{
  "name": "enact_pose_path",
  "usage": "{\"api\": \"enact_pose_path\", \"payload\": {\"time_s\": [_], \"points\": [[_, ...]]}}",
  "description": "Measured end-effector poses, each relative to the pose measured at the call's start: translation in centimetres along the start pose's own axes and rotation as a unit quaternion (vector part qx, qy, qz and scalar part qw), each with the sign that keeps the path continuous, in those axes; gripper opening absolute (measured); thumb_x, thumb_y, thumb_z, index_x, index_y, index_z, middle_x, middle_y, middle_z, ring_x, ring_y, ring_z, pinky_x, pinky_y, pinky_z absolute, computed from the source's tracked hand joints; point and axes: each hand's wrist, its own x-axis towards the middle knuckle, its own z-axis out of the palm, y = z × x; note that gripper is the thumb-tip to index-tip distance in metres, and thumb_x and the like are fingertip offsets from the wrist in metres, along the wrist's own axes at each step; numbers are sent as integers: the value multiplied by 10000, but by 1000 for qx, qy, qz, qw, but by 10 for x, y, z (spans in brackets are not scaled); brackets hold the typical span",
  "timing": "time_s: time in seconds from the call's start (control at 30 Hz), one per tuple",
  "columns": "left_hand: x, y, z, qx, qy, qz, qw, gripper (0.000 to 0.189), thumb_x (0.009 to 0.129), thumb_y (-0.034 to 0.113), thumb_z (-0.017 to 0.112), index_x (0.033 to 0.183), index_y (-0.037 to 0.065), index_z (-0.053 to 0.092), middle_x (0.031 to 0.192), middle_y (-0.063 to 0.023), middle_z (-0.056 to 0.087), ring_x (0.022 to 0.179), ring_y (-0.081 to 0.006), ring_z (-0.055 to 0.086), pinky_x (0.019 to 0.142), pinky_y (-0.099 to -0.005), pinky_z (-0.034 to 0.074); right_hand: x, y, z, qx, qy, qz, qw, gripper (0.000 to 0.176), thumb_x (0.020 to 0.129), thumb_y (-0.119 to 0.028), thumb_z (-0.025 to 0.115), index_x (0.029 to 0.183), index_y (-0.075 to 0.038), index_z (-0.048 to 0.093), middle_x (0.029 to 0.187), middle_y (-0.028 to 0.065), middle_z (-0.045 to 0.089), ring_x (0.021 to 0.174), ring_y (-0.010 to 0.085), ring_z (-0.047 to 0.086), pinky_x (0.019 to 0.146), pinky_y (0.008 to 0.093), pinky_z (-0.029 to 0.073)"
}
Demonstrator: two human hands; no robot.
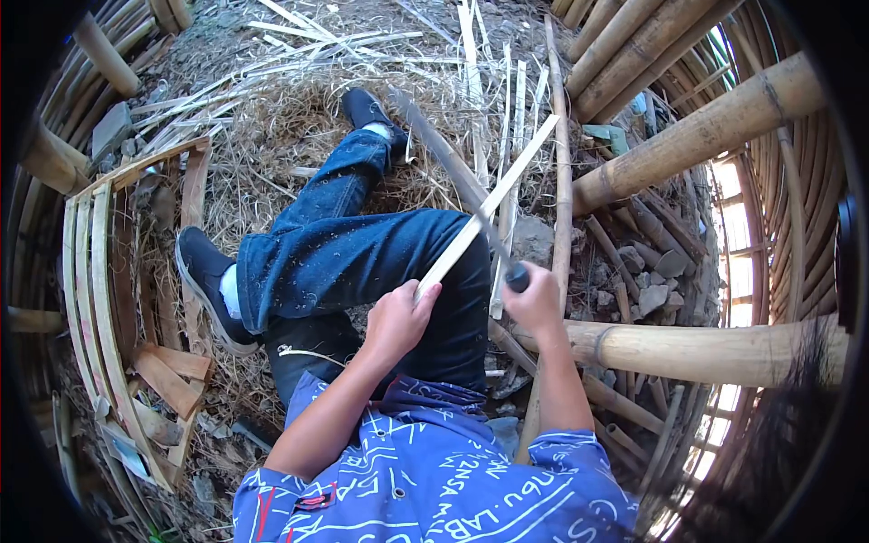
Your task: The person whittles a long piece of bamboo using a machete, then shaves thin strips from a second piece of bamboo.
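My left hand (pixel 396 322) is closed around the lower end of a pale bamboo strip (pixel 521 172), which slants up and to the right over my raised knee. In my right hand (pixel 535 306) is the dark round handle of a long knife (pixel 439 149), its blade pointing away to the upper left. Blade and strip cross just beyond my knee, the strip overlapping the blade in this view. Beneath them are my jeans (pixel 362 262), dotted with small pale shavings. A thin curled sliver (pixel 308 352) lies on my lap.
Shavings (pixel 272 127) and several split strips (pixel 475 90) cover the ground ahead. A slatted wooden crate (pixel 90 262) stands at left. Thick bamboo poles (pixel 697 136) and another low pole (pixel 706 353) run along the right, with broken stones (pixel 652 294) between them.
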Motion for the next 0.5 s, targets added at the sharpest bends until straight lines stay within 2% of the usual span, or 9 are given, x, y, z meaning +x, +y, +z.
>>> {"api": "enact_pose_path", "payload": {"time_s": [0.03,0.07,0.17,0.27,0.33,0.43,0.5], "points": [[0,2,0,3,-1,3,1000,553,982,495,498,841,-22,633,773,-281,654,814,-469,648,733,-543,495,-3,-13,0,-29,-21,-21,999,196,716,-198,688,851,-58,704,767,203,689,776,401,682,715,469,551],[0,3,0,2,-6,-1,1000,554,981,495,500,842,-22,642,766,-279,654,807,-467,650,731,-539,497,-3,-19,2,-27,-17,-19,999,196,716,-198,688,851,-58,704,767,203,689,776,401,682,715,469,551],[4,5,3,4,-12,-15,1000,558,978,493,505,833,-24,656,750,-277,652,790,-466,652,726,-532,500,4,-29,9,-144,-90,-19,985,203,714,-238,658,832,-81,713,768,206,691,780,396,687,750,491,556],[6,1,6,2,5,-14,1000,567,975,493,508,816,-29,661,734,-277,649,774,-469,652,723,-531,503,20,-19,13,-196,-106,-32,974,193,709,-238,655,814,-87,716,771,209,693,783,397,688,752,491,558],[6,1,7,-1,22,-1,1000,570,973,493,509,808,-31,662,728,-277,647,766,-472,651,722,-533,502,28,-18,13,-202,-96,-27,974,195,710,-247,654,795,-81,713,777,210,695,797,393,692,762,487,561],[2,2,5,9,15,-11,1000,564,973,485,513,808,-33,662,735,-284,646,765,-474,650,723,-534,503,48,-15,1,-228,-71,25,971,233,723,-255,658,855,-78,734,829,215,709,826,383,702,791,479,563],[0,1,4,16,16,4,1000,555,972,478,519,804,-32,660,737,-288,645,767,-474,650,724,-535,503,72,9,-9,-218,-49,58,973,249,734,-268,660,873,-78,739,860,214,714,843,385,701,803,474,560]]}}
